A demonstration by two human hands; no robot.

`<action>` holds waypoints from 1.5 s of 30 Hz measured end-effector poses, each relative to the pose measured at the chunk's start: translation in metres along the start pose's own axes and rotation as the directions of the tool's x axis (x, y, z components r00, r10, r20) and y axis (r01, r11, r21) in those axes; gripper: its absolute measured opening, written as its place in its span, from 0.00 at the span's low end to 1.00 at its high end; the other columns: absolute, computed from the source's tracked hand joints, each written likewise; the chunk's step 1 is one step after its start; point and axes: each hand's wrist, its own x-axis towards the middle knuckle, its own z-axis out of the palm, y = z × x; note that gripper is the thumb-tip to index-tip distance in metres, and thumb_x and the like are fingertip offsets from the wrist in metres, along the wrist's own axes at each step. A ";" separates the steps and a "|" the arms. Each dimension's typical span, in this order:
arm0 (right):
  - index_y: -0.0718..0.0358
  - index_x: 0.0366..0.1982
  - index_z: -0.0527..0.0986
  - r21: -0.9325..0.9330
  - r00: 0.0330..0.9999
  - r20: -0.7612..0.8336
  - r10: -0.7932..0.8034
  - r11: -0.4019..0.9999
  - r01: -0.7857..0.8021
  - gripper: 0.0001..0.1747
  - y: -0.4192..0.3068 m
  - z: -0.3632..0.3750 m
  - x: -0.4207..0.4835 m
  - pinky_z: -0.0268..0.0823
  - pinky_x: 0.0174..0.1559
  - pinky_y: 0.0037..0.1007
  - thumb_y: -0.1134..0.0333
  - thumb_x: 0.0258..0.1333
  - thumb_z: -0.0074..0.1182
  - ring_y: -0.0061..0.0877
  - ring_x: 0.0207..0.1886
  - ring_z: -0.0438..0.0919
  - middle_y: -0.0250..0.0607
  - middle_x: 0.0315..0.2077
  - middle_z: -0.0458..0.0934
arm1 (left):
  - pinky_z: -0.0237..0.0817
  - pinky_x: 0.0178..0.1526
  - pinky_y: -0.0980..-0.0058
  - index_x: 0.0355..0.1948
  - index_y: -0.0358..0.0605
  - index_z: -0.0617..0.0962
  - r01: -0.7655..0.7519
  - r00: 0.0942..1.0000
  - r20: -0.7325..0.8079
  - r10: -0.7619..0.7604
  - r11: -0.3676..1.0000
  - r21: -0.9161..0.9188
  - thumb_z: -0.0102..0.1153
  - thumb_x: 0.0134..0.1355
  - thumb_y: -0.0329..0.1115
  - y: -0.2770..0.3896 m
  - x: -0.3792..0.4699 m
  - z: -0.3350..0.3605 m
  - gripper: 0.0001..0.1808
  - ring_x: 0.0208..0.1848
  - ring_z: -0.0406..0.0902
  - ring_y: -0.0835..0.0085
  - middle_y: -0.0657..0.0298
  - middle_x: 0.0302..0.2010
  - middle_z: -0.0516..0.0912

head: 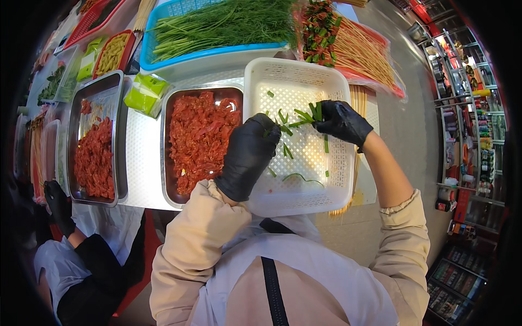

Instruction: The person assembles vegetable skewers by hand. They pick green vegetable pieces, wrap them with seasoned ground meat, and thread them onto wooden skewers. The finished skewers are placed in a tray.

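Both my hands wear black gloves and are over a white perforated plastic basket (299,203). Cut green stalk pieces (305,115) stick out from the fingers of my right hand (344,123), at the basket's right side. My left hand (253,157) is closed at the basket's left edge, with bits of green at its fingertips; how much it holds is hidden by the glove. A few loose green pieces (288,151) and a thin curled strand (304,177) are in the basket. Left of it, chopped red meat (200,138) fills much of a steel tray (164,155).
A second steel tray (121,163) of meat stands farther left, near a co-worker's gloved hand (59,205). Beyond are a green packet (146,94), a blue basket (147,40) of feathery herbs (228,24) and bagged skewers (363,49). Bare sticks (359,98) lie right of my basket.
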 end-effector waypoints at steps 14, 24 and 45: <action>0.62 0.25 0.70 -0.455 0.994 0.106 -0.005 0.889 0.053 0.10 0.021 0.044 0.036 0.65 0.34 0.38 0.65 0.39 0.54 0.46 0.32 0.72 0.49 0.25 0.73 | 0.67 0.36 0.65 0.41 0.35 0.76 -0.151 0.986 -0.001 0.166 0.903 0.402 0.51 0.56 0.31 0.007 -0.003 -0.001 0.14 0.33 0.76 0.53 0.46 0.30 0.77; 0.67 0.29 0.74 0.740 0.983 0.128 0.133 0.647 -0.184 0.09 -0.020 0.015 -0.013 0.61 0.24 0.19 0.69 0.45 0.54 0.16 0.21 0.69 0.34 0.21 0.73 | 0.66 0.38 0.75 0.37 0.37 0.78 -0.184 0.983 0.085 0.163 0.868 0.461 0.56 0.54 0.28 0.023 -0.011 0.004 0.10 0.36 0.75 0.66 0.54 0.37 0.77; 0.66 0.35 0.72 0.431 0.969 -0.231 -0.084 0.884 0.179 0.09 -0.037 0.070 -0.030 0.67 0.36 0.25 0.73 0.49 0.52 0.25 0.35 0.74 0.36 0.33 0.76 | 0.66 0.39 0.81 0.46 0.34 0.75 0.136 0.991 0.055 -0.124 0.894 -0.428 0.50 0.61 0.30 -0.011 -0.024 0.035 0.14 0.35 0.73 0.81 0.63 0.36 0.80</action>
